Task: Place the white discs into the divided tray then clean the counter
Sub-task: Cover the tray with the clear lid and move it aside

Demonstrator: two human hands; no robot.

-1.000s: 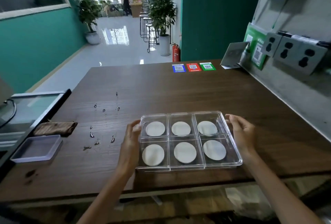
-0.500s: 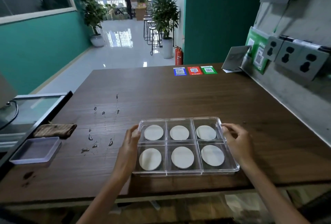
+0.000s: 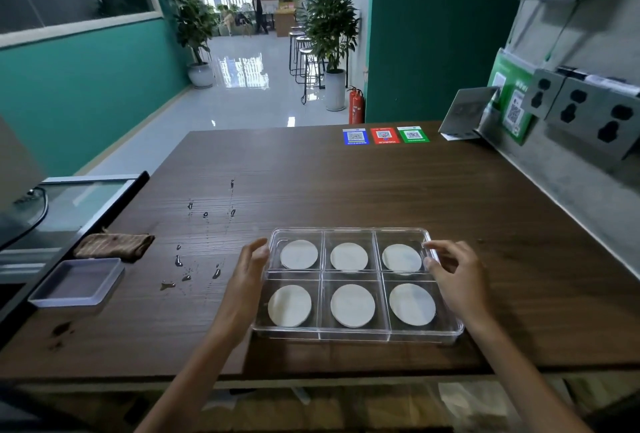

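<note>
While both hands spread loosely beside it, clear divided tray holds six white discs.

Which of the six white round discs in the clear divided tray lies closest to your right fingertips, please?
The white disc in the far-right compartment; right hand fingertips sit beside it.

QR stickers too small to read (wall sockets cut off rightward)

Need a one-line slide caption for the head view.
Both hands, left and right, flank a clear six-compartment tray of white discs; water droplets remain.
</note>
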